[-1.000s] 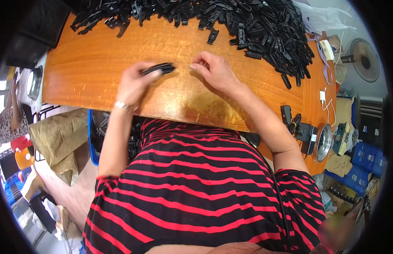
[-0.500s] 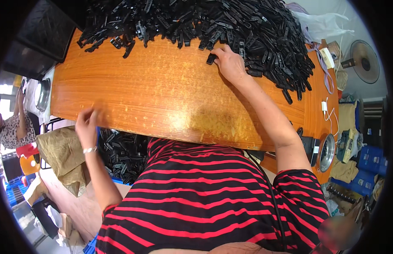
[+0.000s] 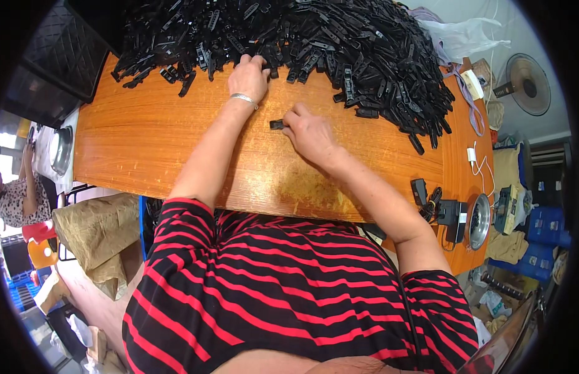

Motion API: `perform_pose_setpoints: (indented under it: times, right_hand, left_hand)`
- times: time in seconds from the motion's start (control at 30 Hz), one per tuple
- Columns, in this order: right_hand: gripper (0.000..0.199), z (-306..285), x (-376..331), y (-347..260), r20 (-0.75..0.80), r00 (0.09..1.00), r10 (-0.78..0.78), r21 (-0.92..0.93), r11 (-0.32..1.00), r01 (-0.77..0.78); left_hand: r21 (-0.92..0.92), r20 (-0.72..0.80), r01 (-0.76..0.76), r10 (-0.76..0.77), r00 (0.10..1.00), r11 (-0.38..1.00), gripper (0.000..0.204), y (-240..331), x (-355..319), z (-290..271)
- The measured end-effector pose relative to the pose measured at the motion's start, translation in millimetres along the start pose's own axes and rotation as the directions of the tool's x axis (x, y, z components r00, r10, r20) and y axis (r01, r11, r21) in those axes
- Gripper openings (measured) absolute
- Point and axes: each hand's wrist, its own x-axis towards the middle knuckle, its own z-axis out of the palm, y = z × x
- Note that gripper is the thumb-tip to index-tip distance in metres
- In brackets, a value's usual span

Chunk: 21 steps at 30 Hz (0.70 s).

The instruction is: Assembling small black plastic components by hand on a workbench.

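A big heap of narrow black plastic pieces (image 3: 339,43) covers the far part of the wooden table (image 3: 158,137). At the near edge of that heap my left hand (image 3: 247,84) has its fingers bent onto a black piece, with the fingertips partly hidden. My right hand (image 3: 309,132) is closer to me, over the middle of the table. Between its thumb and fingers it pinches one short black plastic piece (image 3: 276,124), which points out to the left.
Black crates (image 3: 59,56) stand at the far left, near a metal bowl (image 3: 62,151). A power adapter (image 3: 451,215) and another metal bowl (image 3: 479,221) sit at the right. Brown wrapping (image 3: 96,224) hangs left of the table. A fan (image 3: 526,84) stands beyond the right edge. Another person (image 3: 24,193) is at the far left.
My left hand has moved from beside the table's left front edge up to the heap. My right hand has drawn back from the heap toward me and leftward, holding a black piece.
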Motion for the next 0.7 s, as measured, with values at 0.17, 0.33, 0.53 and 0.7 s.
perform_pose_setpoints:
  times: [0.17,0.33,0.53,0.7]
  right_hand:
    - [0.012,8.9,-5.9,-9.9,0.06,0.998,-0.013,0.061,0.998,0.009]
    - [0.011,9.6,-4.9,-17.1,0.072,0.997,-0.043,0.079,0.996,0.037]
    - [0.011,3.0,-1.9,-18.3,0.022,0.999,-0.029,0.102,0.994,0.026]
    - [0.011,1.2,-3.7,-16.2,0.0,1.0,-0.02,0.111,0.994,0.02]
  left_hand:
    - [-0.028,0.001,0.018,-0.018,1.0,0.999,0.013,-14.5,-18.9,-1.2]
    - [-0.055,0.058,0.031,-0.028,0.998,0.998,0.014,-20.4,-40.1,-18.0]
    - [-0.084,0.153,0.212,-0.198,0.968,0.974,0.031,-0.6,-32.5,-28.0]
    - [-0.028,0.209,0.273,-0.262,0.942,0.962,0.047,4.7,-16.6,-14.4]
